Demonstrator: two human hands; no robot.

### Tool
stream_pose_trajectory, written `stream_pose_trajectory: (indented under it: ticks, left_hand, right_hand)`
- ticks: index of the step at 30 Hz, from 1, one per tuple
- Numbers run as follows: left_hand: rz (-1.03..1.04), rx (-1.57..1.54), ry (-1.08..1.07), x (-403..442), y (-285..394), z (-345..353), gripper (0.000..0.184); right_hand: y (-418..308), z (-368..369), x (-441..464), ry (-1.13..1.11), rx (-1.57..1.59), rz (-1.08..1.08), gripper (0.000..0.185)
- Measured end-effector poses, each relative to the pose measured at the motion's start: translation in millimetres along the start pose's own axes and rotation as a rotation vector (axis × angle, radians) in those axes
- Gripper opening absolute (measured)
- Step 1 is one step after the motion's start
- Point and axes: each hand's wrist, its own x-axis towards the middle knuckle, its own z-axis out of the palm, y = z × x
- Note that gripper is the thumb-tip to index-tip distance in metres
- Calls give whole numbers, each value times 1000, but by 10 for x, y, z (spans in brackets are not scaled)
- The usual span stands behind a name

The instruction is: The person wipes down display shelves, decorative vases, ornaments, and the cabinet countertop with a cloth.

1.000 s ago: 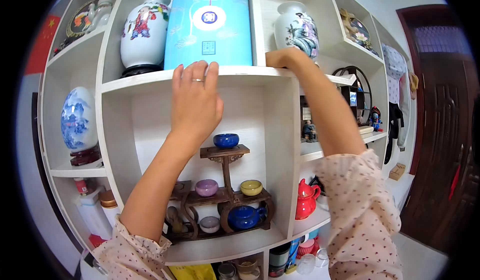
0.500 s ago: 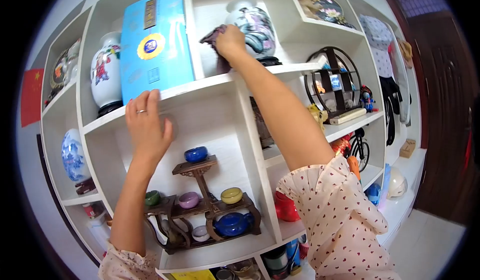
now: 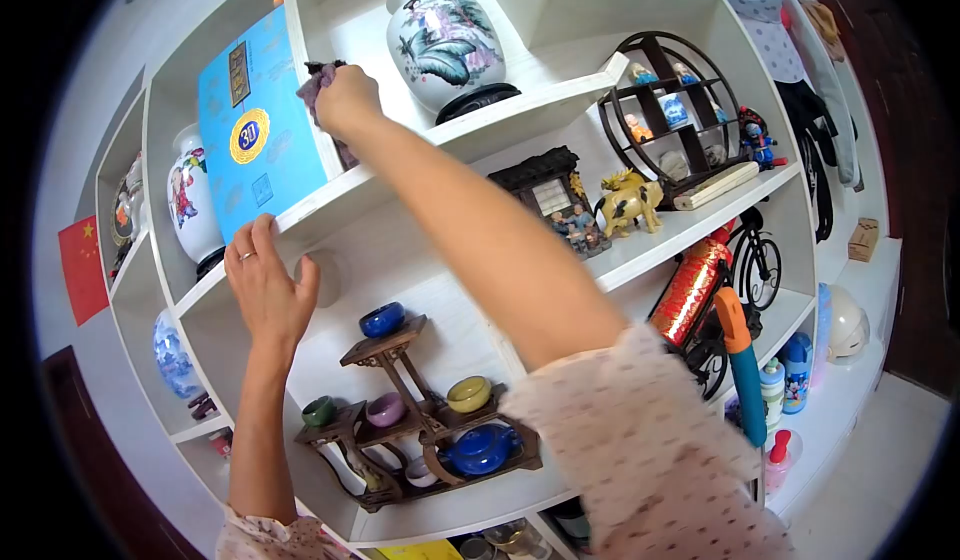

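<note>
My right hand (image 3: 350, 102) is closed on a purplish-grey cloth (image 3: 317, 90). It presses the cloth near the upright divider, at the left end of the compartment with the painted vase (image 3: 446, 42). That vase stands upright on a dark base, to the right of the hand and apart from it. My left hand (image 3: 268, 290) is open, its fingertips resting at the edge of the white shelf board (image 3: 470, 142). Just above those fingertips stands a tall light-blue box (image 3: 262, 125), with another painted vase (image 3: 194, 195) partly hidden behind its left side.
Below, a dark wooden stand (image 3: 430, 415) bears several small bowls and a blue teapot (image 3: 480, 448). To the right are a round wooden display rack (image 3: 665, 110), a yellow animal figurine (image 3: 628, 205) and a black model bicycle (image 3: 755, 260). An orange-and-teal handle (image 3: 742, 370) sticks up at lower right.
My right hand has moved left with the cloth, away from the painted vase to the divider. My left hand stays at the shelf edge. The view has tilted and shifted.
</note>
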Motion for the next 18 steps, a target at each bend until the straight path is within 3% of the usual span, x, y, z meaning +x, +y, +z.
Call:
stream_pose_trajectory:
  ticks: [2, 7, 9, 10, 17, 18]
  left_hand:
    - [31, -10, 9, 17, 16, -2, 54]
    - [22, 12, 19, 11, 41, 34, 56]
    - [19, 20, 20, 4, 23, 31, 56]
    - [22, 30, 19, 7, 19, 35, 56]
    - [39, 87, 32, 12, 8, 90, 56]
    - [47, 90, 30, 21, 9, 88, 56]
  right_hand:
    - [-36, -316, -200, -338, 4, 35, 20]
    - [6, -351, -311, -380, -125, -51, 24]
    - [-33, -218, -195, -196, -200, -90, 26]
    - [-64, -177, -146, -143, -85, -92, 26]
    - [-77, -414, -290, -306, -281, -149, 22]
    - [-39, -457, -278, -223, -243, -244, 22]
